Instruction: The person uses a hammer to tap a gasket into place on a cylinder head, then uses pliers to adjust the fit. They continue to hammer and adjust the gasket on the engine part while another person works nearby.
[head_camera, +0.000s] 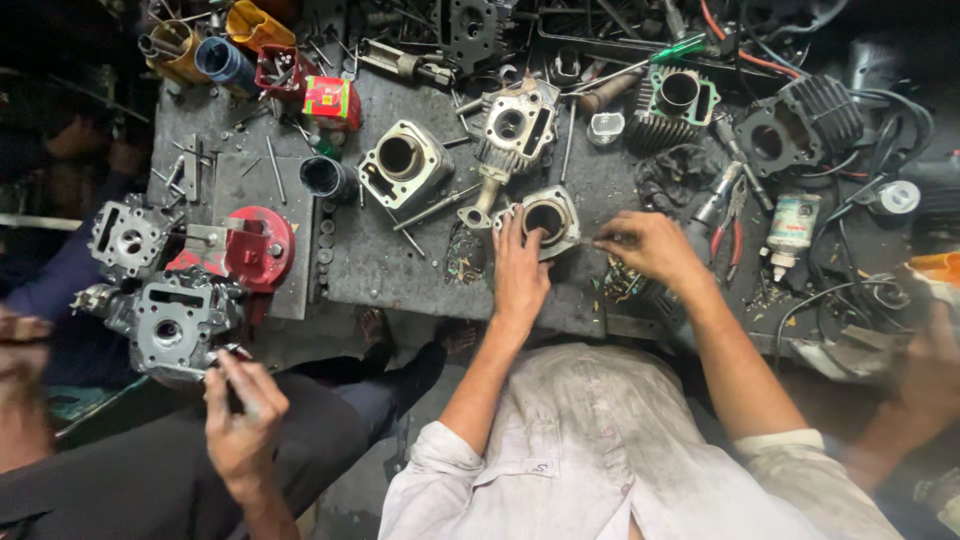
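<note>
My left hand (520, 270) rests on a small grey metal engine cylinder block (556, 208) on the dark workbench (380, 265), fingers over its rim and bore. My right hand (648, 243) is just to the right of the block, pinching a thin metal tool whose tip points toward the block's side. Both forearms reach up from the bottom of the view, in rolled white sleeves.
More cylinder blocks (405, 163) and a cylinder head (518, 122) lie behind. Pliers with red handles (728, 222) and a white bottle (790, 228) are to the right. At left, another person's hand (240, 415) works at an engine part (172, 325) near a red vice (258, 247).
</note>
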